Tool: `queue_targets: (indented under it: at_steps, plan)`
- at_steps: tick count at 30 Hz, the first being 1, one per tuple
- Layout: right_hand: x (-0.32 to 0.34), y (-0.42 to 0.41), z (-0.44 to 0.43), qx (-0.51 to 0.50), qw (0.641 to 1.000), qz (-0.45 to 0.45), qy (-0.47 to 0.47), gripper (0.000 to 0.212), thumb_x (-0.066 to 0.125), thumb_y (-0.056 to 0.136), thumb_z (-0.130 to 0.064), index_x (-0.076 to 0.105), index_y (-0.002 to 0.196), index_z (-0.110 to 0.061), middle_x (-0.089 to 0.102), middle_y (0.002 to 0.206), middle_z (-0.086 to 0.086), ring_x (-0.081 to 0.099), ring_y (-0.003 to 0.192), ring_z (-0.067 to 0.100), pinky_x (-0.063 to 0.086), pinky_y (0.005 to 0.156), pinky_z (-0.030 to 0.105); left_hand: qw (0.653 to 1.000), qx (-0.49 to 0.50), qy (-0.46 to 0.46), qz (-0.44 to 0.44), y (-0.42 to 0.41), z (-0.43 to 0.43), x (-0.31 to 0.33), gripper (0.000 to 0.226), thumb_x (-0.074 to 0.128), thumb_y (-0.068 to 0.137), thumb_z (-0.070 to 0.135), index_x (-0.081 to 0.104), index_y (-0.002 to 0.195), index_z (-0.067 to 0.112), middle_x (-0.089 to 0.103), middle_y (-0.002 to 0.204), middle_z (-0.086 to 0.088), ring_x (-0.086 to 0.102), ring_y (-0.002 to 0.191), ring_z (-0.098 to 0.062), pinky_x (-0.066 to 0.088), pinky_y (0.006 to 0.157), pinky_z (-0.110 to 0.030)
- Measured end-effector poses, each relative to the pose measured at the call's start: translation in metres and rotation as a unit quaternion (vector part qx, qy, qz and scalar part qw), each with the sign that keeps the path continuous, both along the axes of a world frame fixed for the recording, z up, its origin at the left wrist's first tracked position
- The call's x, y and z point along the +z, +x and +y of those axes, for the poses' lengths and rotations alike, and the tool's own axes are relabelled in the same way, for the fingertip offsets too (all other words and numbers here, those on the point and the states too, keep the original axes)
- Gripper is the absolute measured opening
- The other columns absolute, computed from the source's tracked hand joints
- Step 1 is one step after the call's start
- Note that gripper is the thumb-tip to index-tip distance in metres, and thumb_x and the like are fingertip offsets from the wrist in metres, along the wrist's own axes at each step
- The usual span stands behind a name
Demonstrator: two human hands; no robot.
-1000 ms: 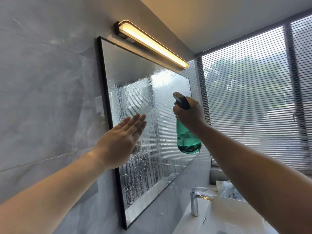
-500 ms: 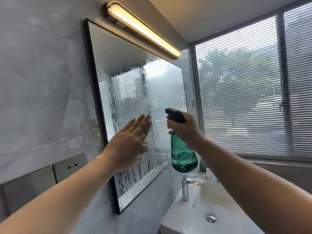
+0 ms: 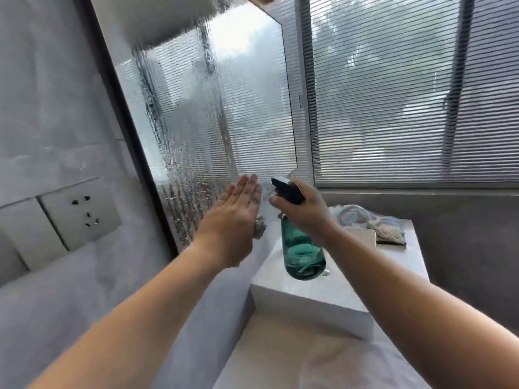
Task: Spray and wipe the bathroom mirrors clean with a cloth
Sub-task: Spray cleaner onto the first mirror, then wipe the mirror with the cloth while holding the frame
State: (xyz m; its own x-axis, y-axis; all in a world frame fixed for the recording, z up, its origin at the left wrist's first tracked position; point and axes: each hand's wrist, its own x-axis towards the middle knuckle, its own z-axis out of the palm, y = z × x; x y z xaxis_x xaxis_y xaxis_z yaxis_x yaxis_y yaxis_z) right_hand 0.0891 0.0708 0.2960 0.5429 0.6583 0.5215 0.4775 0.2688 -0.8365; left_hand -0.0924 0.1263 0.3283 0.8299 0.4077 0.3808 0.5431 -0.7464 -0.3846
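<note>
Left hand: fingers straight and together, palm turned toward the mirror, laid flat over a crumpled cloth. Only a grey fold of the cloth shows, below the heel of the palm at the lower edge of the glass. Right hand: fingers curled round the neck of a spray bottle, just beside the left hand. The bottle's black trigger head points toward the glass. The bottle is teal and translucent, hangs upright below the fist, and is held clear above the white worktop.

The mirror is black-framed and mounted on a grey tiled wall. Droplets and vertical runs cover most of its surface, and it reflects the slatted window blind to the right. A wall socket sits left of the frame. At the far end of the worktop lies a bundle of pale fabric, well apart from both hands; motion blur hides its details.
</note>
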Motion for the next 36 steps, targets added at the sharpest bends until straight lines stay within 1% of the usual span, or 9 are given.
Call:
queue_targets:
  at_steps: [2,5,11,17,22,30,32,34,36]
  plan:
    - [-0.028,-0.002,-0.011,-0.032,0.999,-0.023,-0.015,0.029,0.082,0.089,-0.024,0.067,0.095,0.000,0.068,0.087,0.022,0.067,0.075,0.035,0.056,0.068,0.036,1.000,0.003,-0.030,0.006,0.004,-0.003,-0.026,0.079,0.036,0.103,0.023,-0.019,0.157,0.005,-0.029,0.165,-0.012,-0.026,0.154,-0.025,-0.008,0.128,-0.039]
    - [-0.076,0.002,-0.021,-0.036,0.998,-0.031,-0.051,0.033,0.079,0.090,-0.036,0.063,0.093,-0.007,0.067,0.080,0.016,0.067,0.073,0.032,0.056,0.070,0.051,0.996,0.006,-0.086,-0.002,0.008,-0.006,-0.065,0.077,0.035,0.106,0.030,-0.015,0.159,0.004,-0.025,0.167,-0.012,-0.022,0.155,-0.024,-0.009,0.128,-0.038]
    - [-0.163,0.010,-0.055,-0.067,0.991,-0.010,-0.116,0.032,0.074,0.094,-0.045,0.061,0.093,-0.016,0.062,0.076,-0.001,0.057,0.068,0.017,0.047,0.066,0.037,0.983,-0.010,-0.182,-0.037,0.013,-0.014,-0.144,0.069,0.025,0.107,0.034,-0.003,0.161,0.001,-0.015,0.169,-0.013,-0.013,0.158,-0.025,-0.006,0.128,-0.036]
    - [-0.258,0.019,-0.092,-0.122,0.976,-0.001,-0.183,0.034,0.068,0.093,-0.058,0.056,0.101,-0.027,0.055,0.092,-0.006,0.053,0.081,0.008,0.040,0.071,0.028,0.972,-0.018,-0.231,0.038,0.022,-0.045,-0.210,0.079,0.038,0.098,0.018,-0.009,0.160,0.002,-0.020,0.168,-0.013,-0.016,0.157,-0.026,-0.005,0.128,-0.036]
    - [-0.311,0.018,-0.132,-0.159,0.961,0.047,-0.221,0.030,0.070,0.089,-0.062,0.051,0.101,-0.041,0.060,0.097,-0.008,0.057,0.089,0.012,0.044,0.074,0.033,0.964,-0.029,-0.254,0.075,0.031,-0.063,-0.251,0.079,0.037,0.097,0.015,-0.010,0.159,0.000,-0.020,0.167,-0.016,-0.017,0.157,-0.027,-0.004,0.129,-0.038]
    - [-0.350,0.014,-0.169,-0.222,0.951,0.041,-0.211,0.032,0.076,0.091,-0.049,0.057,0.104,-0.027,0.054,0.097,-0.007,0.047,0.084,0.005,0.044,0.074,0.032,0.951,-0.079,-0.291,0.072,0.043,-0.072,-0.292,0.079,0.040,0.100,0.020,-0.015,0.154,0.002,-0.026,0.161,-0.011,-0.015,0.156,-0.025,-0.008,0.127,-0.034]
    - [-0.355,0.014,-0.176,-0.222,0.946,0.067,-0.228,0.039,0.074,0.090,-0.053,0.059,0.113,-0.026,0.057,0.106,-0.006,0.050,0.090,0.004,0.047,0.079,0.034,0.950,-0.087,-0.291,0.075,0.044,-0.074,-0.297,0.076,0.034,0.098,0.024,-0.016,0.152,0.003,-0.025,0.161,-0.011,-0.014,0.157,-0.026,-0.009,0.127,-0.034]
    - [-0.359,0.018,-0.182,-0.219,0.938,0.073,-0.259,0.057,0.073,0.085,-0.062,0.056,0.127,-0.027,0.059,0.118,-0.007,0.055,0.100,0.007,0.053,0.086,0.040,0.947,-0.091,-0.300,0.077,0.045,-0.076,-0.298,0.075,0.014,0.092,0.032,-0.012,0.155,0.002,-0.023,0.162,-0.011,-0.015,0.156,-0.026,-0.009,0.126,-0.033]
    - [-0.360,0.023,-0.187,-0.193,0.932,0.082,-0.295,0.079,0.076,0.076,-0.070,0.046,0.139,-0.033,0.057,0.132,-0.011,0.061,0.109,0.012,0.055,0.091,0.044,0.945,-0.095,-0.302,0.083,0.047,-0.079,-0.298,0.076,0.025,0.094,0.026,-0.008,0.157,0.001,-0.020,0.165,-0.014,-0.014,0.157,-0.027,-0.008,0.127,-0.034]
